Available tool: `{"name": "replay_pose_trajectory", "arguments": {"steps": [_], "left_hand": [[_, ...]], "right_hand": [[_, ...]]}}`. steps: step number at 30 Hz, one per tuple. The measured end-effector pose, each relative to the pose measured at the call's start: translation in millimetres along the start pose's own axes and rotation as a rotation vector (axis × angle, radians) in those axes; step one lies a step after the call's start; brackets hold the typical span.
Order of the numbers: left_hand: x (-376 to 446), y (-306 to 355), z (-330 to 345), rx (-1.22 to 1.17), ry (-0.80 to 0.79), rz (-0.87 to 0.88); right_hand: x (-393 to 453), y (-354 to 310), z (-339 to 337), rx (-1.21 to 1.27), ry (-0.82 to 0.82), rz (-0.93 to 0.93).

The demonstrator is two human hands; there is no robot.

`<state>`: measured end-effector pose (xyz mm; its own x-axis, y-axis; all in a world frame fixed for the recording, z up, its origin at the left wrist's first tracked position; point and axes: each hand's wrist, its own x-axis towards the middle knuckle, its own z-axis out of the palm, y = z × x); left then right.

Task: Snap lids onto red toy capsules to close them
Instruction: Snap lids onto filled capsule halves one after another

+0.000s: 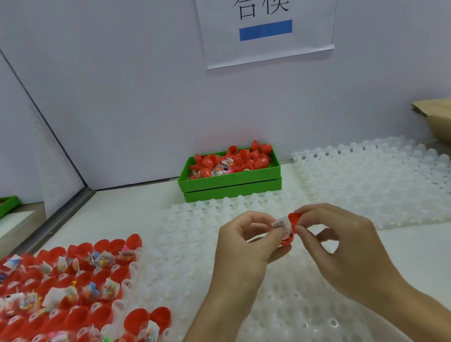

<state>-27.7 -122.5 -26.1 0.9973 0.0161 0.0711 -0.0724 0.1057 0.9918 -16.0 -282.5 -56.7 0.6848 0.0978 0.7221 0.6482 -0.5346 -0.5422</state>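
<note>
Red toy capsule (pixel 289 237) sits between our two hands above the white worktop (pixel 416 249), and we judge it not yet closed: a slip of paper (pixel 280 224) pokes out of its open mouth. Our left hand (pixel 248 246) has its grip curled round the lower half from the left, thumb and forefinger pinching near the rim. Our right hand (pixel 342 242) pinches the red lid (pixel 295 216) at the top edge of the capsule, tilted, not seated so far as we can tell.

Under both hands lies a clear dimpled tray (pixel 272 316), its pockets holding nothing that we can see. Beyond the right hand, further out, lies a second clear tray (pixel 383 179), likewise unfilled.

Left of the left hand and nearer to us, a filled tray (pixel 127 275) carries many red halves with small packets in them; most look open, a few round tops along its edges may be closed, though blur keeps us from counting.

Straight ahead of the grip, against the wall, stacked green bins (pixel 231 186) hold loose red lids and packets. We judge most of the work is left.
</note>
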Motion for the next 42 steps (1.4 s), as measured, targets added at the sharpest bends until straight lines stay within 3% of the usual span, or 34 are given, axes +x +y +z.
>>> {"name": "replay_pose_trajectory", "arguments": {"steps": [4, 10, 14, 20, 29, 33, 36, 38, 42], "left_hand": [[-0.8, -4.4, 2.8, -0.028, 0.064, 0.023], [-2.1, -5.7, 4.3, 0.217, 0.103, 0.113], [-4.0, -6.0, 7.3, 0.348, 0.02, 0.197], [-3.7, -3.3, 1.4, 0.238, -0.157, 0.146], [0.8, -0.7, -9.0, 0.238, -0.183, 0.12], [4.4, 6.0, -17.0, 0.184, -0.146, 0.109], [9.0, 16.9, -35.1, 0.144, -0.036, 0.116], [11.9, 23.9, -52.1, 0.169, 0.074, 0.129], [15.0, 31.7, -82.1, 0.237, 0.232, 0.15]], "right_hand": [[-0.6, -4.4, 0.3, 0.07, -0.002, 0.06], [-1.0, -9.9, -5.3, 0.058, -0.073, 0.067], [1.8, -9.7, -5.2, 0.044, -0.083, 0.042], [5.9, -9.3, -9.9, 0.152, -0.064, 0.188], [13.0, -17.4, -16.0, 0.439, -0.081, 0.395], [14.6, -26.6, -17.9, 0.326, 0.009, 0.322], [12.5, -41.5, -14.5, 0.232, 0.039, 0.1], [6.8, -53.7, -2.8, 0.156, -0.078, -0.045], [-8.2, -79.1, 33.8, 0.047, -0.557, -0.107]]}}
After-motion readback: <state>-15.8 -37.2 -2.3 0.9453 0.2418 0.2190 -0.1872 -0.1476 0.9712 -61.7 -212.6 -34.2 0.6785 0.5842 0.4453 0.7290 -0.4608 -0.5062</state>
